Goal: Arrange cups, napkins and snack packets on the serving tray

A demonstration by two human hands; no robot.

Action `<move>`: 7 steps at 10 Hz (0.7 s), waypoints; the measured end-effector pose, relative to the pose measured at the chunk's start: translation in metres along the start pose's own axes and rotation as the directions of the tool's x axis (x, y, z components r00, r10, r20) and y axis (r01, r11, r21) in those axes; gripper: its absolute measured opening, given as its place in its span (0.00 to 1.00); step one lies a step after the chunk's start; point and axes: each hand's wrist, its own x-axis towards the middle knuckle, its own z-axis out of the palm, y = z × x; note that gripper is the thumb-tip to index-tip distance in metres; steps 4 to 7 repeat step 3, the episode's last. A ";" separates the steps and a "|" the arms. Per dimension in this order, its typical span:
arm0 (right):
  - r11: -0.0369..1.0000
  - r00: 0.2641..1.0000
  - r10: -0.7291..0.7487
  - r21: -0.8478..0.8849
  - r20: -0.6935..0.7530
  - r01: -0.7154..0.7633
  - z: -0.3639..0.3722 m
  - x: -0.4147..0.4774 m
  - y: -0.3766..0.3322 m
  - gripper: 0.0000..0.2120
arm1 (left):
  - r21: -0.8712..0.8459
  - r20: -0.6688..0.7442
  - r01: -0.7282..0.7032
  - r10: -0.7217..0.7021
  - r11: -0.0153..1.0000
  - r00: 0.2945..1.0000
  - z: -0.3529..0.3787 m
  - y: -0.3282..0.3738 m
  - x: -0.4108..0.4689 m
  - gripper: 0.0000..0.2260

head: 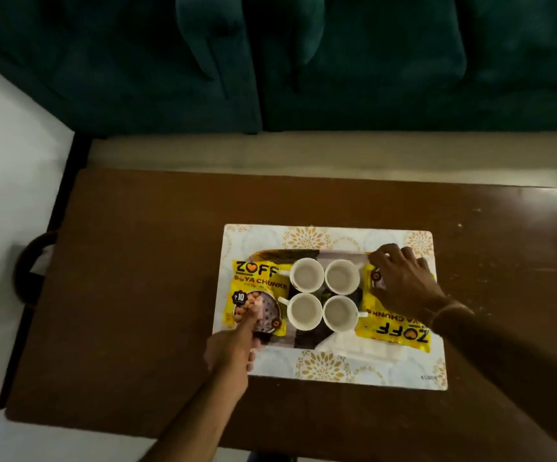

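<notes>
Several white cups [323, 294] stand in a square block at the middle of the dark serving tray [305, 340]. A yellow soya chunks packet [253, 281] lies at the tray's left end; my left hand [237, 341] points one finger onto its lower part. A second yellow packet [394, 328] lies at the right end, turned upside down, with my right hand [400, 281] pressed on its top and fingers curled at its far edge. A white napkin [360, 348] lies at the tray's near edge, partly under the right packet.
The tray sits on a white placemat with gold flowers [334, 368] on a brown wooden table [137, 295]. A dark green sofa [304, 61] stands beyond the table. A dark handle [27, 271] sticks out past the table's left edge.
</notes>
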 end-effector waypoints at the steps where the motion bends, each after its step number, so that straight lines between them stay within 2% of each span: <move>1: 0.993 0.998 0.059 0.101 -0.019 -0.057 -0.018 -0.006 -0.009 0.23 | 0.370 -0.026 -0.150 0.172 0.917 0.985 -0.022 0.010 -0.009 0.30; 2: 0.980 0.995 0.094 0.182 -0.035 -0.086 -0.057 -0.001 -0.016 0.27 | 0.532 0.050 -0.396 0.439 0.748 0.897 -0.031 0.050 -0.021 0.24; 3: 0.973 0.992 0.087 0.223 -0.088 -0.065 -0.112 0.006 -0.023 0.30 | 0.477 0.101 -0.551 0.580 0.685 0.809 -0.035 0.110 -0.047 0.15; 7: 0.973 0.992 0.087 0.223 -0.088 -0.065 -0.112 0.006 -0.023 0.30 | 0.477 0.101 -0.551 0.580 0.685 0.809 -0.035 0.110 -0.047 0.15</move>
